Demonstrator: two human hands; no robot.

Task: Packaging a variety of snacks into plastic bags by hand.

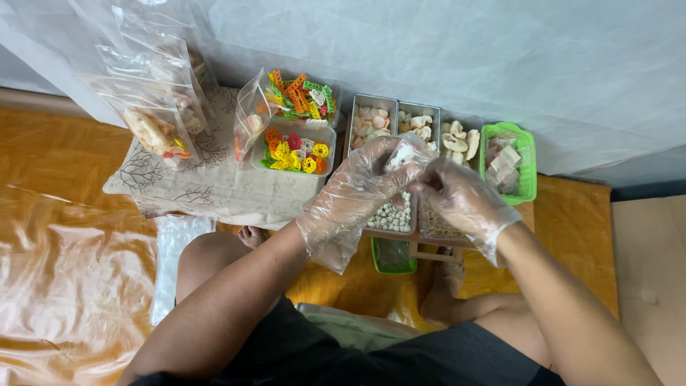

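Both my hands wear loose clear plastic gloves. My left hand (357, 189) and my right hand (457, 196) meet over a row of grey trays, together pinching a small clear bag (406, 151) with pale pieces inside. Under them a tray of small whitish pellets (391, 214) shows between the hands. Behind lie trays of pale round snacks (370, 121) and of larger white crackers (457, 139).
Two clear tubs of multicoloured flower-shaped crackers (296, 151) stand left of the trays, with a half-filled bag (250, 125) leaning on them. Filled bags (153, 129) lie stacked on a patterned cushion. A green basket (525, 161) of pale cubes is far right. A green container (393, 257) sits below.
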